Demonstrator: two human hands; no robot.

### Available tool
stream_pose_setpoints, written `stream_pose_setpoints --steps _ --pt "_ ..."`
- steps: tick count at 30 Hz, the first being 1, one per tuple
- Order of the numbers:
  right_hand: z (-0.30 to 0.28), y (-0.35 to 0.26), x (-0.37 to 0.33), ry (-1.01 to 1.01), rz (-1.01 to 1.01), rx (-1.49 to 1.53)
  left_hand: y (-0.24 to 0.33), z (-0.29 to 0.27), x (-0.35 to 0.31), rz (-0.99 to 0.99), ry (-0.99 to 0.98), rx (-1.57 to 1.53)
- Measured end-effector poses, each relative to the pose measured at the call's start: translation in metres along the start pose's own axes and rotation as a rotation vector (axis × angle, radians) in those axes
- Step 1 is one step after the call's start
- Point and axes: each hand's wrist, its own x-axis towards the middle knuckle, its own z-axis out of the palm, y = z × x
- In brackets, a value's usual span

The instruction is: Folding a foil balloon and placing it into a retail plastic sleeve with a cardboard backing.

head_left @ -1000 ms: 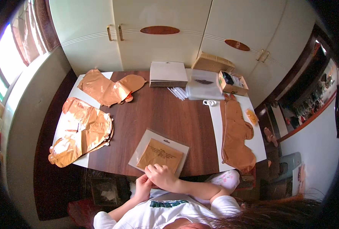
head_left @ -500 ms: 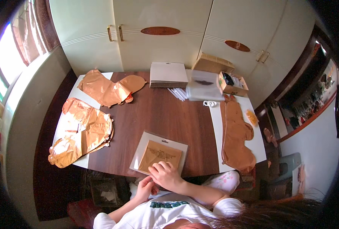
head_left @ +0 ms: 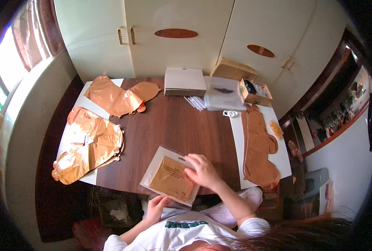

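A flat clear plastic package [head_left: 171, 178] with a white backing card and a folded gold foil piece inside lies tilted at the table's near edge, its lower corner past the edge. My left hand [head_left: 155, 208] pinches its lower edge between thumb and fingers. My right hand [head_left: 202, 170] rests on its right side near the hang hole, the fingers somewhat apart and bent over the package's edge. On the left lie flat copper-gold foil balloons, one stack [head_left: 92, 142] nearer and another [head_left: 121, 96] farther back. A brown-gold foil balloon stack [head_left: 257, 146] lies to the right.
At the back stand a stack of white cards [head_left: 185, 80], white straws [head_left: 195, 102], clear plastic bags [head_left: 224, 95] and a small open box [head_left: 256, 92]. White tape or ribbon [head_left: 230, 113] and a yellow packet [head_left: 276, 129] lie at right. Cabinets [head_left: 173, 50] rise behind the table.
The package has turned slightly and shifted down over the table edge. My right hand has moved from its lower part up to its right side; my left hand has shifted slightly left.
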Motion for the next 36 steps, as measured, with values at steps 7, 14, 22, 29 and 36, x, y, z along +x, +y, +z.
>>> stream_pose_setpoints --steps 7,14,22,29,36 --pt "-0.005 0.043 0.026 -0.234 0.366 0.448 -0.007 -0.015 -0.003 -0.060 0.008 -0.123" --pt "-0.001 0.065 0.038 -0.540 0.577 0.856 -0.010 -0.023 0.004 -0.067 -0.040 -0.188" --pt "-0.009 0.057 0.039 -0.698 0.607 1.165 -0.028 -0.038 0.014 -0.027 -0.054 -0.040" --pt "-0.014 0.061 0.040 -0.735 0.557 1.132 -0.038 -0.044 0.019 0.006 -0.101 -0.060" --pt "-0.020 0.058 0.044 -0.716 0.534 0.949 -0.038 -0.042 0.020 0.011 -0.071 -0.055"
